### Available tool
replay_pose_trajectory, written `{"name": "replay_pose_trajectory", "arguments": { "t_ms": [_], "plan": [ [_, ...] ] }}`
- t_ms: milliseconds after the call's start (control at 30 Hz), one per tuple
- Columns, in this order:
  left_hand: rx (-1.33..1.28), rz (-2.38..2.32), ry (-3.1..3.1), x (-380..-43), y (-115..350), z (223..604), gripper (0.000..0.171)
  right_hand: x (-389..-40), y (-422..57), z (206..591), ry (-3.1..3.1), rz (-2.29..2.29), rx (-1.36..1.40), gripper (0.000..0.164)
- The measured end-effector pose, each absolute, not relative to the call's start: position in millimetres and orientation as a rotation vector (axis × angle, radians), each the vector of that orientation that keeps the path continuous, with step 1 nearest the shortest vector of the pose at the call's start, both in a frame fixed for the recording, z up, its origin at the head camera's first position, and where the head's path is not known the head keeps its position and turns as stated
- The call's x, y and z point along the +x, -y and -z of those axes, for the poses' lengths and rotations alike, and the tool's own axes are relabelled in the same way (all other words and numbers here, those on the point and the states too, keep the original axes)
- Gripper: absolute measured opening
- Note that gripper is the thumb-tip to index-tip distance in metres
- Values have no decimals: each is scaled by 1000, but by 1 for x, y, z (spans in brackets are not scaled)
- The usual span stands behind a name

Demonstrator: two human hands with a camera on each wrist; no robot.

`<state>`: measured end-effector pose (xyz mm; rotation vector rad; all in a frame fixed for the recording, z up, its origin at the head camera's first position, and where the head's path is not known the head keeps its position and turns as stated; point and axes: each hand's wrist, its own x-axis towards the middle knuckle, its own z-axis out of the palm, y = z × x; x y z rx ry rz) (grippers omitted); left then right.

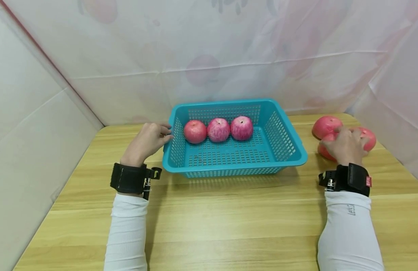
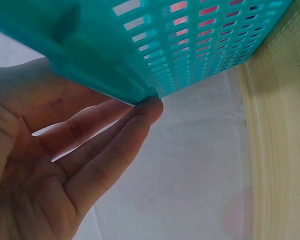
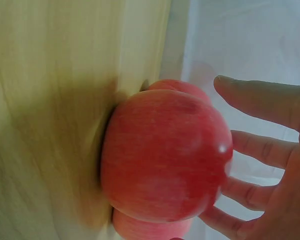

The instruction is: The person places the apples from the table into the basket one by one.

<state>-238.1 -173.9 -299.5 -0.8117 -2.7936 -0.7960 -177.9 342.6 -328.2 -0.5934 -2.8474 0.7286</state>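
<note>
At the left end of the blue-green plastic basket (image 1: 229,169), my left hand (image 1: 146,141) touches the rim with fairly straight fingers. The left wrist view shows fingertips (image 2: 151,107) right at the rim's outer edge, some hidden behind it. Inside the basket a red apple (image 1: 195,131) and two streaked pink-red apples (image 1: 218,130) (image 1: 241,128) sit in a row. On the right, my right hand (image 1: 348,145) reaches over three red apples (image 1: 327,126) (image 1: 367,139) (image 3: 165,155), fingers spread. In the right wrist view its thumb stands apart from the nearest apple, while other fingers overlap that apple's top.
The basket stands on a wood-grain table (image 1: 229,222), near its back edge. A pale printed cloth (image 1: 202,49) hangs behind, and white cloth walls rise at the left (image 1: 29,124) and right (image 1: 402,101).
</note>
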Motion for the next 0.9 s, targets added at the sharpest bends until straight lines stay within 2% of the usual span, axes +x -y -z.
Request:
{"name": "replay_pose_trajectory", "arguments": {
  "t_ms": [167,567,900],
  "plan": [
    [-799,796,2811,-238,173,299,21,-179,-345,335,2847,-708,-581,57],
    [-803,799,2814,-237,173,298,21,-181,-349,345,2852,-676,-553,69],
    [-798,805,2820,-238,173,297,21,-182,-351,344,2996,-671,-493,72]
  ]
}}
